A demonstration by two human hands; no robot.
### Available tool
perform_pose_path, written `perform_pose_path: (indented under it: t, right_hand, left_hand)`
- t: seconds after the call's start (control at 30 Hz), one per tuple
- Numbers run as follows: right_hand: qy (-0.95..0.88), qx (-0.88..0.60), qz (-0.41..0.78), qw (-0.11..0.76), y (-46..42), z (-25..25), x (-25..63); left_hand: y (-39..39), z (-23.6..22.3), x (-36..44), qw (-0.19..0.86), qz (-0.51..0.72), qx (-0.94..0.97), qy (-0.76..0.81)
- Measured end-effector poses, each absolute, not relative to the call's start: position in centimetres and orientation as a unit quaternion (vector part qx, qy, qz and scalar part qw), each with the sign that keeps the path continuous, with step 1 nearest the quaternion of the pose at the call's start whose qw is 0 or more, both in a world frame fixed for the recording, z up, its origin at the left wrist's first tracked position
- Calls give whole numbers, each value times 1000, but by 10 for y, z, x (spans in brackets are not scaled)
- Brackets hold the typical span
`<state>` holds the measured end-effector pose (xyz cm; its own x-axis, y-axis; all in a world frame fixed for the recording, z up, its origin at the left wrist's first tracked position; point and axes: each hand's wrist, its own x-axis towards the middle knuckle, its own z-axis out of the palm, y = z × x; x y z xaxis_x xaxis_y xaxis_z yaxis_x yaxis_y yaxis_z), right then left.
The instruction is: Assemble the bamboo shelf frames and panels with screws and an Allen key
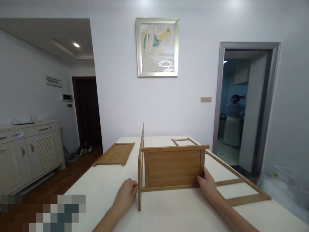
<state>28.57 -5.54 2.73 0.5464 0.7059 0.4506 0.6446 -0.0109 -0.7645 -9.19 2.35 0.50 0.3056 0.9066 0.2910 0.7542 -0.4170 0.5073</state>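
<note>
Right fingers (205, 175) pinched round edgewise wooden panel (172, 167), long axis crosswise; left fingers (134, 185) by frame (139, 175), grip unclear

A framed picture (157, 47) hangs on a white wall (116, 90).

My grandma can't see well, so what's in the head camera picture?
At a white table, a person's right hand grips an upright wooden panel; the left hand is at a standing wooden frame. Another panel lies flat, farther left.
</note>
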Motion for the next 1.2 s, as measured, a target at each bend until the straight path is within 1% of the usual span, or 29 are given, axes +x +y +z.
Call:
perform_pose_path:
  t: [0.13,0.4,0.7,0.9,1.0,1.1,1.2]
  right_hand:
    - [-475,-711,29,517,-57,28,285]
    - [-474,-711,27,518,-56,29,285]
    - [-476,-706,24,523,-54,26,287]
    - [-475,-710,22,520,-54,25,288]
    - [-475,-712,23,518,-55,26,287]
    - [-475,-711,25,517,-55,26,287]
    - [-477,-710,27,518,-54,25,288]
  left_hand:
    - [19,4,-90,111,258,812,511]
    - [30,0,-88,176,299,773,531]
    - [23,1,-90,109,254,812,514]
    - [30,-3,-87,175,299,779,522]
    - [28,0,-90,157,300,785,518]
    - [23,3,-91,122,272,806,511]
    - [20,4,-90,114,258,810,514]
